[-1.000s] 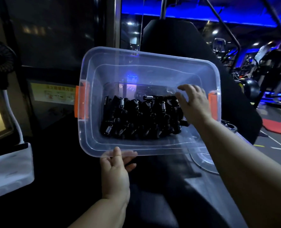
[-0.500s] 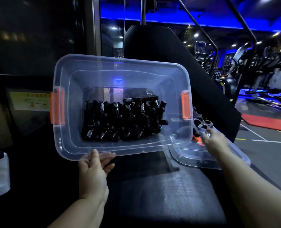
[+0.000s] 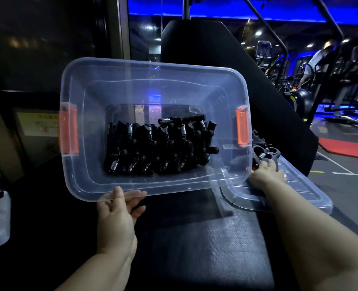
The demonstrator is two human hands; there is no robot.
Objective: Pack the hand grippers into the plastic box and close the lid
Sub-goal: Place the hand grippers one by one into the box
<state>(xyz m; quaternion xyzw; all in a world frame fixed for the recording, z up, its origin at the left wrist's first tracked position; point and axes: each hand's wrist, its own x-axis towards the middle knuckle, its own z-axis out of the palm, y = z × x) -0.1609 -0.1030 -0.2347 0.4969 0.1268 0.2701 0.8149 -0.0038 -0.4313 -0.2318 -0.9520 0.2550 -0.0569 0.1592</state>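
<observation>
Black padding covered the bench (image 3: 195,248) close to us. Our left hand (image 3: 115,215) held the near rim of the box (image 3: 153,66), thumb on top and fingers under, tipping it up. Many grippers (image 3: 153,150) lay in a row inside. Past the box's right corner, the lid (image 3: 299,192) lay flat on the bench. Our right hand (image 3: 266,173) reached over it and touched the loose grippers (image 3: 266,153); we could not tell if the fingers had closed. To do this well, we needed a firm hold on one gripper, and a steady box so the row would not slide.
</observation>
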